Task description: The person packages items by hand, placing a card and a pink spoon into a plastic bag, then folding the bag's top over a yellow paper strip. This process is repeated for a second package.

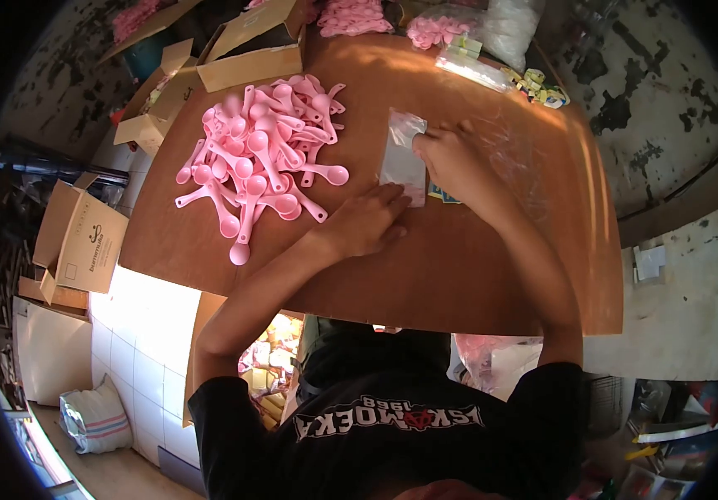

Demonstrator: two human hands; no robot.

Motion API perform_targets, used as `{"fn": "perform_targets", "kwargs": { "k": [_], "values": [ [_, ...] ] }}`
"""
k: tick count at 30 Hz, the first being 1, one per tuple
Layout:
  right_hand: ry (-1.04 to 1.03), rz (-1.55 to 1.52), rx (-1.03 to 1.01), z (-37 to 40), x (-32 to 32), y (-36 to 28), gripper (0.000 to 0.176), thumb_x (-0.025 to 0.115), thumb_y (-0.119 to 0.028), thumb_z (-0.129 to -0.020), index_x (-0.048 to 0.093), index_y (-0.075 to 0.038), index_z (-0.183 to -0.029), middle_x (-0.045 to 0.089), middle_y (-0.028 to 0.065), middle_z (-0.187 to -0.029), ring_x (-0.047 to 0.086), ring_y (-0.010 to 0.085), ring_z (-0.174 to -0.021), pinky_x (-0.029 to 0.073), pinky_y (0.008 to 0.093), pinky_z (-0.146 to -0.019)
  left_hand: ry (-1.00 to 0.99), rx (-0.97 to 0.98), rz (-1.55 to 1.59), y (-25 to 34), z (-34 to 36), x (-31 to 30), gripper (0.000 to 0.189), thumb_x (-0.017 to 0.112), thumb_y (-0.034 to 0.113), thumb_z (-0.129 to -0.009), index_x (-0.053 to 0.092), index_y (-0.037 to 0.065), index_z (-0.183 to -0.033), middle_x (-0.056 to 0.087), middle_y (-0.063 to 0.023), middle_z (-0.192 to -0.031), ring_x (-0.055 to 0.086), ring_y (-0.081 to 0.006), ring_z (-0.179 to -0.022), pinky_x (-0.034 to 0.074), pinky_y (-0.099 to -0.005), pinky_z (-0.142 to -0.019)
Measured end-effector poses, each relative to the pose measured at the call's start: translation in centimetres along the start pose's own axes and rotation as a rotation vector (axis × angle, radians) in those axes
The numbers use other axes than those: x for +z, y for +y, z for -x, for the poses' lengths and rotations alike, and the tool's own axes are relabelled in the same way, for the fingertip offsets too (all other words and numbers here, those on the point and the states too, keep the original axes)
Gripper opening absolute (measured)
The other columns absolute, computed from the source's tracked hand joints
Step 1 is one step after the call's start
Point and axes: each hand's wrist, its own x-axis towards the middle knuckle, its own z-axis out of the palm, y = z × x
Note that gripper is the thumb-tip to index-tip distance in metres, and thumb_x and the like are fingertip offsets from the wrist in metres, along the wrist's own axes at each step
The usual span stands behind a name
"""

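A small clear plastic bag point(404, 158) lies upright in front of me on the brown table. Its upper right edge is pinched between the closed fingers of my right hand point(452, 158). My left hand point(367, 218) lies low on the table with fingers stretched out, the tips touching the bag's lower end. Left of the bag is a heap of pink plastic measuring spoons point(259, 154). Partly hidden under my right wrist are small blue and yellow printed pieces point(444, 196).
More clear plastic bags point(513, 154) lie on the table's right side. At the back are cardboard boxes point(250, 50), bundles of pink items point(352, 17), a white plastic sack point(510, 32) and yellow packets point(540, 88). A carton point(88, 242) stands off the left side.
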Motion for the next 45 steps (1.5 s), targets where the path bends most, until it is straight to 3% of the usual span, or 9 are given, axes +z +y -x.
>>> {"fn": "perform_targets", "kwargs": {
  "k": [6,8,9,18,22,25,31,37,45],
  "values": [
    [0.03,0.253,-0.155,3.9,-5.5,-5.1,0.009,0.058,-0.014,-0.074,0.062,-0.009,-0.081,0.061,0.0047,-0.086,0.056,0.0206,-0.091,0.038,0.0381,-0.082,0.089,-0.282,0.61,3.2,1.7,-3.0,0.062,0.058,0.041,-0.087,0.044,-0.004,-0.128,0.047,-0.0209,-0.13,0.045,-0.0273,-0.123,0.034,-0.0395,-0.104],
    [0.081,0.287,-0.254,5.5,-5.6,-6.8,0.008,0.058,-0.017,-0.073,0.06,-0.01,-0.076,0.056,0.0026,-0.078,0.055,0.0183,-0.085,0.038,0.0383,-0.085,0.012,-0.513,1.807,3.5,2.9,-1.8,0.068,0.053,0.049,-0.089,0.037,0.0,-0.134,0.051,-0.0172,-0.126,0.05,-0.0241,-0.118,0.036,-0.0409,-0.102],
    [0.064,0.284,-0.282,6.3,-5.4,-7.7,0.007,0.058,-0.017,-0.072,0.059,-0.01,-0.074,0.056,0.0028,-0.078,0.054,0.0182,-0.084,0.039,0.038,-0.085,-0.044,-0.502,1.952,4.0,3.1,-1.5,0.065,0.048,0.051,-0.09,0.036,0.005,-0.134,0.055,-0.0127,-0.121,0.055,-0.0212,-0.111,0.039,-0.0403,-0.1],
    [0.039,0.018,-0.351,9.8,-4.6,-8.7,0.008,0.06,-0.016,-0.073,0.058,-0.009,-0.076,0.055,0.0038,-0.078,0.053,0.0191,-0.08,0.042,0.0395,-0.082,0.051,-0.703,2.153,6.4,5.0,1.7,0.026,0.048,0.017,-0.094,0.05,0.006,-0.117,0.059,-0.01,-0.112,0.061,-0.0207,-0.099,0.049,-0.0338,-0.087],
    [0.055,-0.205,0.451,8.1,-4.1,-4.5,0.019,0.061,-0.021,-0.083,0.064,-0.005,-0.093,0.063,0.0133,-0.087,0.061,0.0329,-0.079,0.048,0.0431,-0.07,0.232,-0.647,2.3,6.9,4.5,1.5,0.033,0.046,0.016,-0.095,0.043,0.003,-0.124,0.056,-0.0131,-0.12,0.056,-0.0256,-0.111,0.045,-0.0382,-0.098],
    [0.126,0.027,0.445,8.3,-0.4,0.4,0.025,0.062,-0.028,-0.082,0.065,-0.004,-0.087,0.064,0.0167,-0.083,0.062,0.0354,-0.075,0.049,0.0459,-0.063,0.374,-0.599,2.356,7.4,4.2,1.8,0.035,0.047,0.015,-0.094,0.042,0.003,-0.128,0.055,-0.0124,-0.123,0.054,-0.0251,-0.115,0.044,-0.0393,-0.1],
    [-0.239,0.117,0.781,7.6,0.9,0.3,0.044,0.063,-0.048,-0.078,0.071,-0.007,-0.09,0.065,0.0207,-0.076,0.064,0.0373,-0.076,0.051,0.0435,-0.067,0.479,-0.547,2.499,8.1,4.6,3.5,0.034,0.05,0.012,-0.093,0.045,0.005,-0.126,0.056,-0.0118,-0.122,0.054,-0.0243,-0.114,0.044,-0.0396,-0.1],
    [-0.04,0.048,0.727,8.9,1.4,1.8,0.031,0.068,-0.034,-0.079,0.071,-0.003,-0.086,0.063,0.0214,-0.069,0.064,0.0339,-0.064,0.05,0.0428,-0.06,0.553,-0.553,2.41,6.6,5.2,3.0,0.032,0.049,0.012,-0.094,0.046,0.005,-0.126,0.056,-0.0099,-0.12,0.055,-0.0224,-0.113,0.045,-0.038,-0.099],
    [0.15,-0.922,0.916,10.5,-5.0,-5.5,0.025,0.062,-0.007,-0.086,0.061,0.003,-0.109,0.066,0.0082,-0.075,0.058,0.0076,-0.059,0.047,0.0209,-0.054,0.732,-0.592,2.247,5.7,5.4,1.9,0.042,0.052,0.015,-0.093,0.038,0.004,-0.132,0.051,-0.0115,-0.127,0.055,-0.0247,-0.113,0.044,-0.0395,-0.099]
  ]
}}
